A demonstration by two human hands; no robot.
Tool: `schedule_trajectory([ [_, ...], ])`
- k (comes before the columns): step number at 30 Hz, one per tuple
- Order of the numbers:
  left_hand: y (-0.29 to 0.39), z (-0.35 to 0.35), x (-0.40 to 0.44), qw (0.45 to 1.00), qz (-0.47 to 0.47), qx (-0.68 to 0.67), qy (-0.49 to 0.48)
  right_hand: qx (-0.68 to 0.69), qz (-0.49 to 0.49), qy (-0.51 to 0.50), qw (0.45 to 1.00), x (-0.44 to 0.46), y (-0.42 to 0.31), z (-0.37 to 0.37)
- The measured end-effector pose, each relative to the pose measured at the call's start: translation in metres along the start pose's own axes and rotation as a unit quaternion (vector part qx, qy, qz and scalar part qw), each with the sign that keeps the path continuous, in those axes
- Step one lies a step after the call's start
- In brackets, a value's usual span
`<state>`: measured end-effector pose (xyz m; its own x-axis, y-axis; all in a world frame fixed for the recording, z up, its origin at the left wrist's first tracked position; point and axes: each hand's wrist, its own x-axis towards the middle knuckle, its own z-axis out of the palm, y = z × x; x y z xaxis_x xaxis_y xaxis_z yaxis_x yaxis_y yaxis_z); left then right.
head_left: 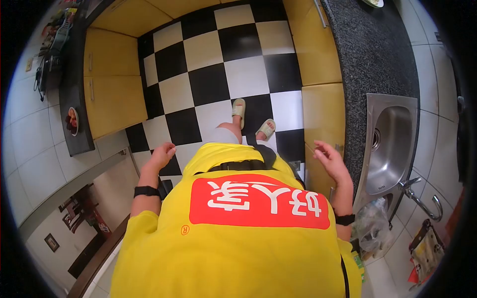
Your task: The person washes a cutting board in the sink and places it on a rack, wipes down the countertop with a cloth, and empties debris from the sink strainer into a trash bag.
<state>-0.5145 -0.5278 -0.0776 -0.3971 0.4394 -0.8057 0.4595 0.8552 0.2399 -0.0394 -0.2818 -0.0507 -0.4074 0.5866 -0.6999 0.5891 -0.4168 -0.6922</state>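
My left hand [162, 155] hangs beside my yellow shirt [223, 258], its fingers curled loosely together and nothing visible in them. A black band [147, 191] circles that wrist. On the other side, my right hand [330, 160] is held out in front of the yellow lower cabinet [324, 119], with thumb and fingers apart and nothing in it. Another black band [345, 219] is on the right wrist. Whether the right fingers touch the cabinet handle [338, 148] cannot be made out.
A steel sink [392, 144] with a tap [422, 196] is set in the dark right counter [367, 54]. Plastic bags [372, 226] lie near it. A bowl of fruit [72, 121] stands on the left counter [79, 141]. Checkered floor [211, 47] stretches ahead between cabinets.
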Motion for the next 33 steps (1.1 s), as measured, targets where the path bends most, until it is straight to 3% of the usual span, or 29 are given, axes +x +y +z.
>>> schedule_trajectory([
  [3, -0.008, 0.002, -0.011, 0.996, 0.046, -0.078, 0.003, -0.017, 0.006, 0.028, 0.999, -0.001, -0.016, 0.006],
  [4, 0.003, 0.001, -0.018, 0.987, 0.014, -0.161, -0.017, -0.017, 0.010, 0.041, 0.999, -0.004, -0.018, 0.011],
  [6, 0.011, -0.004, -0.014, 0.980, 0.074, -0.186, -0.018, 0.117, 0.160, -0.073, 0.977, -0.012, -0.020, 0.023],
  [7, 0.015, -0.011, -0.010, 0.969, 0.122, -0.213, -0.008, 0.121, 0.164, -0.060, 0.977, -0.015, -0.014, 0.031],
  [9, 0.019, -0.030, 0.003, 0.965, 0.084, -0.246, -0.039, 0.369, 0.136, -0.161, 0.905, -0.016, 0.007, 0.058],
  [11, 0.016, -0.054, 0.020, 0.942, 0.063, -0.304, -0.125, 0.445, 0.140, -0.107, 0.878, -0.012, 0.017, 0.101],
  [12, 0.023, -0.065, 0.025, 0.975, 0.035, -0.204, -0.078, 0.437, 0.150, -0.062, 0.885, -0.006, 0.020, 0.121],
  [13, 0.009, -0.076, 0.038, 0.976, 0.029, -0.204, -0.071, 0.429, 0.161, -0.017, 0.889, 0.002, 0.023, 0.140],
  [14, -0.009, -0.083, 0.054, 0.994, 0.111, 0.003, -0.015, 0.380, 0.188, 0.020, 0.905, 0.009, 0.026, 0.156],
  [15, -0.015, -0.092, 0.062, 0.959, 0.186, 0.209, 0.038, 0.320, 0.205, 0.041, 0.924, 0.015, 0.027, 0.167],
  [16, -0.021, -0.102, 0.069, 0.943, 0.183, 0.275, 0.038, 0.314, 0.203, 0.067, 0.925, 0.019, 0.029, 0.175],
  [21, -0.024, -0.123, 0.103, 0.963, 0.188, 0.194, 0.017, 0.344, 0.189, 0.119, 0.912, 0.025, 0.029, 0.187],
  [27, -0.002, -0.102, 0.110, 0.970, 0.150, 0.187, 0.028, 0.202, 0.196, 0.081, 0.956, 0.039, 0.080, 0.154],
  [33, 0.002, -0.075, 0.118, 0.978, 0.115, 0.104, 0.136, 0.200, 0.202, 0.171, 0.943, 0.075, 0.086, 0.111],
])
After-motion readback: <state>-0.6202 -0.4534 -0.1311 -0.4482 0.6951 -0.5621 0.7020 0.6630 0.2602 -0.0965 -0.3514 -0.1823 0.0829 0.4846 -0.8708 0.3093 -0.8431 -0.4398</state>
